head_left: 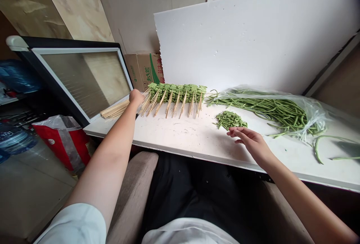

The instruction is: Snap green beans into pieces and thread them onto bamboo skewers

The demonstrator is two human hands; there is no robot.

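Note:
My left hand [136, 97] is stretched to the far left of the table, curled closed between loose bamboo skewers [115, 110] and the left end of a row of skewered green beans [177, 93]. Its fingertips are hidden, so what they hold cannot be made out. The beans on the skewers are cut short and stacked side by side, with the bare stick ends pointing toward me. Above the table, my right hand [251, 141] is open, fingers loosely bent, holding nothing. Just beyond its fingertips lies a small pile of cut green beans [230, 119].
Long whole beans [270, 111] lie in a clear plastic bag [316, 118] at the right, with stray beans [317, 150] nearer me. A white board [239, 45] stands behind. At left are a framed glass panel [90, 75], a cardboard box [140, 69] and a red bag [60, 142].

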